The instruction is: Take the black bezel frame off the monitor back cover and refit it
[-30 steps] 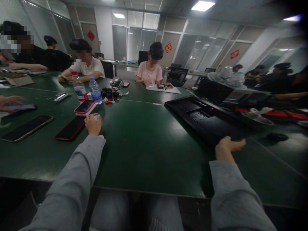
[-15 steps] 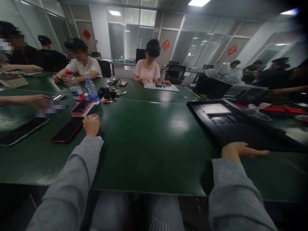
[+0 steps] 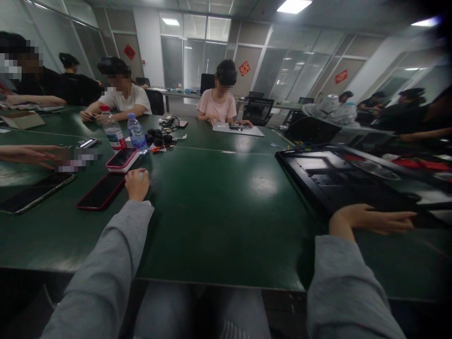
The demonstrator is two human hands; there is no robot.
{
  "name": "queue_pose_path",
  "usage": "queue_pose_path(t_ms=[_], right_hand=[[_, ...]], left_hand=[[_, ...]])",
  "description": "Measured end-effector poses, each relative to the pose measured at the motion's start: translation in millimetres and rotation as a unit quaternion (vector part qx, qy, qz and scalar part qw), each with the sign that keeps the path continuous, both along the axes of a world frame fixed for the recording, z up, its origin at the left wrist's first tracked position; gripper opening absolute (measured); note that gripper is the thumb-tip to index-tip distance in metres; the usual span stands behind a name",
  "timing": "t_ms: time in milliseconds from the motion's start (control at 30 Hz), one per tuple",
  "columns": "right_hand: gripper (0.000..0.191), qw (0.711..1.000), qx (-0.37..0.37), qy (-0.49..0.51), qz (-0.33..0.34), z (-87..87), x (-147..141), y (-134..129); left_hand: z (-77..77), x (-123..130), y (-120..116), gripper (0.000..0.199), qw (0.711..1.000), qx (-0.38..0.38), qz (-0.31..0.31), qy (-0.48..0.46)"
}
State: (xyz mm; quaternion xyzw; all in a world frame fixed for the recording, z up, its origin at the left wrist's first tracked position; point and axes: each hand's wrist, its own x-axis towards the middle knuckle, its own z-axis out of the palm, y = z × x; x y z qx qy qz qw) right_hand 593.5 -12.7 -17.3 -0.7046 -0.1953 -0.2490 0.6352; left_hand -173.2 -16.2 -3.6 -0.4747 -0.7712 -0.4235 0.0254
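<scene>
Black panel (image 3: 341, 188) is at the right, back from the worktop's (image 3: 212, 207) near edge; my right hand (image 3: 374, 219) meets its closest side, fingers extended, grip unclear. My left hand (image 3: 137, 184) curls beside the red-edged phone (image 3: 100, 192), contents hidden.

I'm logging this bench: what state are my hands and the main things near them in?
Black panel: recessed side up
Right hand: extended, at panel's near edge
Left hand: curled
Red-edged phone: face up, dark
Pink-edged phone: face up
Red-capped bottle: upright, closed
Blue-capped bottle: upright, closed
</scene>
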Motion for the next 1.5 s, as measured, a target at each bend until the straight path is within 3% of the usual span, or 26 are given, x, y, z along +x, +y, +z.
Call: queue_pose_path(t_ms=[33, 100, 200, 267, 333, 433, 567, 767, 933, 1200, 1500], right_hand=[[0.082, 0.996, -0.016, 0.082, -0.035, 8.4, -3, 9], [0.081, 0.995, -0.055, 0.085, -0.012, 23.5, -22, 20], [0.072, 0.988, -0.076, -0.116, 0.071, 37.1, -72, 21], [0.073, 0.954, -0.115, -0.25, 0.121, 41.5, -108, 18], [0.069, 0.926, -0.135, -0.317, 0.153, 45.5, -138, 17], [0.064, 0.913, -0.106, -0.348, 0.186, 54.2, -169, 15], [0.066, 0.911, -0.035, -0.317, 0.263, 65.9, -200, 9], [0.061, 0.886, -0.036, -0.157, 0.435, 56.8, -248, 14], [0.054, 0.888, -0.044, -0.062, 0.453, 34.4, -259, 34], [0.058, 0.836, -0.113, 0.071, 0.532, -8.7, -246, 74], [0.053, 0.81, -0.136, 0.092, 0.563, -14.3, -241, 78]], left_hand=[[0.1, 0, 0, 0.033, 1.0, -0.001, -0.002, -0.001], [0.1, 0, 0, 0.034, 1.0, -0.002, -0.005, 0.0], [-0.6, 0, 0, 0.035, 1.0, 0.0, -0.007, 0.004], [-1.5, -1, 1, 0.034, 1.0, 0.008, -0.009, 0.006], [-2.5, -1, 1, 0.034, 1.0, 0.019, -0.012, 0.006], [-3.4, -3, 4, 0.033, 0.999, 0.038, -0.032, -0.007], [-2.5, -1, 8, 0.035, 0.99, 0.08, -0.096, -0.062], [3.7, 12, 11, 0.076, 0.958, 0.145, -0.137, -0.208], [12.4, 20, 6, 0.055, 0.915, 0.09, -0.189, -0.345], [16.3, 24, 2, 0.05, 0.916, 0.068, -0.199, -0.341], [8.6, 17, 8, 0.06, 0.914, 0.027, -0.206, -0.348]])
